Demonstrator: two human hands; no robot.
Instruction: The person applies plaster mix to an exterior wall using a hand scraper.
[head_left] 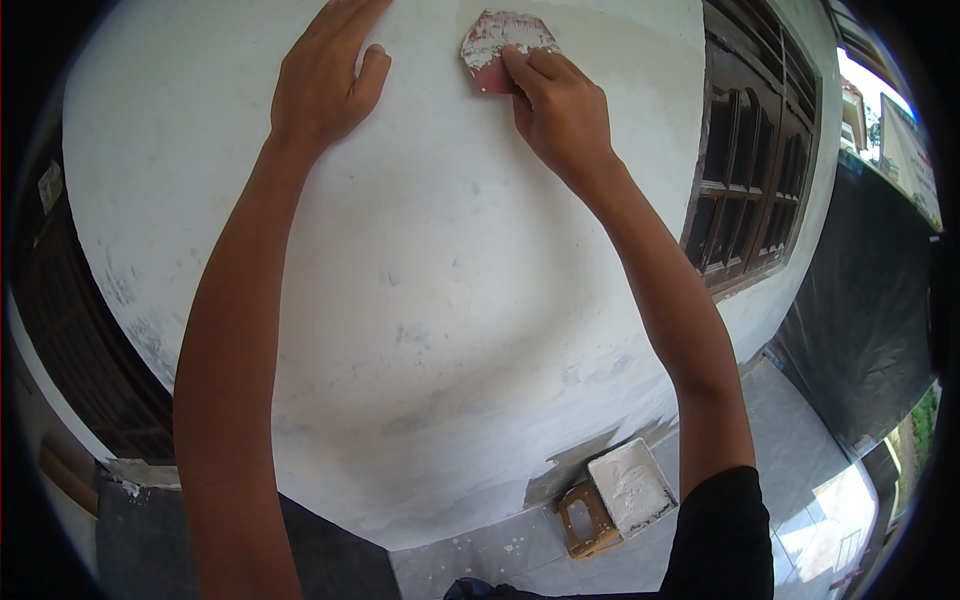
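High on the white wall (430, 260), my right hand (562, 108) grips a red putty scraper (492, 78) whose face is smeared with white putty. The blade lies against the wall or very close to it. My left hand (325, 85) rests flat on the wall to the left of it, fingers stretched upward and thumb apart, holding nothing; its fingertips run out of the picture. Grey scuffs and uneven patches mark the lower wall between my forearms.
A tray of white putty (632, 487) sits low by the wall's foot, beside a brown cardboard box (588, 520). A dark wooden window (755, 150) is at the right, another dark wooden frame (85, 320) at the left. A black sheet (860, 300) hangs far right. Grey tiles (470, 550) carry white spatters.
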